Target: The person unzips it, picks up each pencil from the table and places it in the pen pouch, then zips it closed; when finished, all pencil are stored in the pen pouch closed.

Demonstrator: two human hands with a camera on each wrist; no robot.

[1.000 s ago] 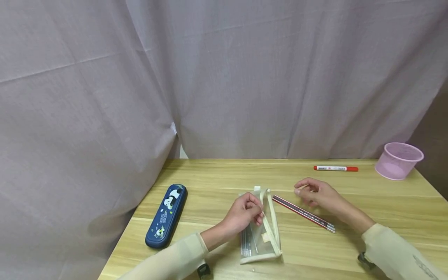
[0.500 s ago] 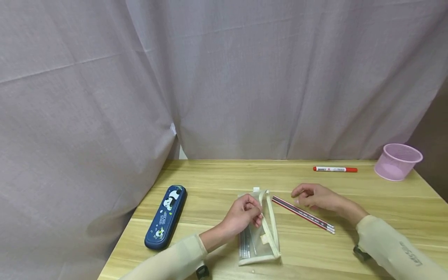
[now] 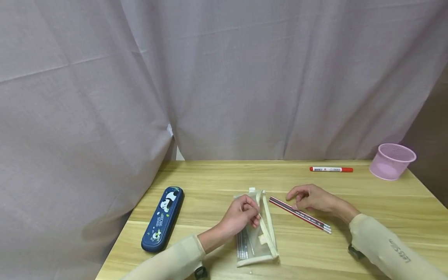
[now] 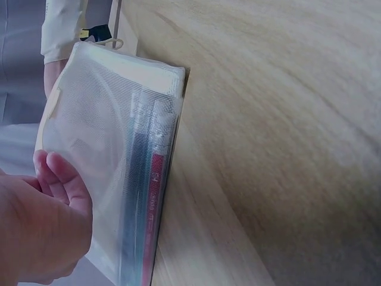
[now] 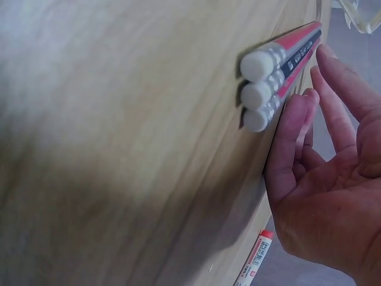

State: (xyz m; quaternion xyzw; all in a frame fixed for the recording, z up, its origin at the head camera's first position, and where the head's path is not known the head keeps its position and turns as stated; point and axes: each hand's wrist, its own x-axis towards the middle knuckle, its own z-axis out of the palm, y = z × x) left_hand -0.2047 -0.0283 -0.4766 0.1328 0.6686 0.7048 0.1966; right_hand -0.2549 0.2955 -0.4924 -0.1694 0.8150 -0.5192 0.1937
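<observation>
A see-through mesh zip pouch with cream trim lies in front of me, its zipper edge lifted. My left hand pinches that edge between thumb and fingers. Slim pens or refills, one with a pink part, show through the mesh in the left wrist view. Right of the pouch, three red-and-black striped pencils lie side by side on the table. In the right wrist view their white eraser ends point toward the camera. Over them hovers my right hand, fingers loosely bent and thumb close to the pencils, gripping nothing.
On the left lies a navy pencil case with panda pictures. A red-capped marker rests toward the back of the wooden table. At the back right corner stands a pink mesh pen holder. A grey curtain hangs behind.
My right hand has come down and to the left, from beside the pencils to over them. The left hand keeps its pinch on the pouch edge. The view has shifted slightly.
</observation>
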